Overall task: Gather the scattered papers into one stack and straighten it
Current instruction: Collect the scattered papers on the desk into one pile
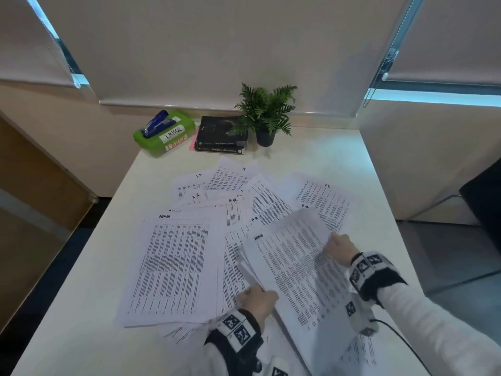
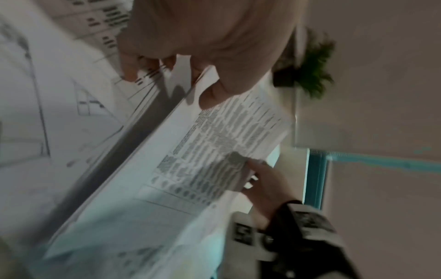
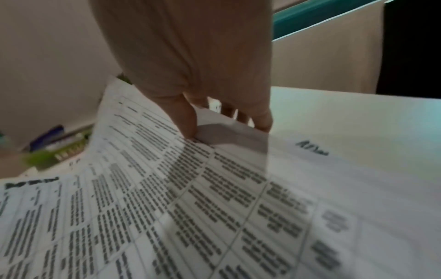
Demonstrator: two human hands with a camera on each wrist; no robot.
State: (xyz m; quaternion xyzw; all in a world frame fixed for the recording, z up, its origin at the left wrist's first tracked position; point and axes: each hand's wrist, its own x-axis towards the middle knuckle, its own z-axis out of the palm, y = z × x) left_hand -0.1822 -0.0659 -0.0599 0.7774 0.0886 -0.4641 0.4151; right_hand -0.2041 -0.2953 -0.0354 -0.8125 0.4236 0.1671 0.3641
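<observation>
A small bundle of printed sheets (image 1: pixel 295 270) is held lifted and tilted above the near right part of the desk (image 1: pixel 339 147), its top page headed with a handwritten label that reads roughly as "ADMIN". The bundle is pinched at two opposite edges: the left hand (image 1: pixel 257 298) grips the near left edge, thumb on top and fingers (image 2: pixel 127 69) curled under, several sheet edges fanned at that point; the right hand (image 1: pixel 339 246) pinches the far right edge, thumb on the printed face. Gripping at both sides is judged to keep the floppy sheets from sagging and to let the edges be squared. The page is bowed between the grips, so tension is low. The remaining loose papers (image 1: pixel 173 267) lie overlapped and skewed across the middle of the desk, a large tabular sheet flat at the left, others marked "H.R." and "I.T." fanned farther back; gathering is judged barely started. Well clear at the back edge are a green box (image 1: pixel 165 134) labelled "LARGE" with a blue stapler (image 1: pixel 157 123) on top, stacked dark books (image 1: pixel 221 135), and a potted fern (image 1: pixel 265 112).
</observation>
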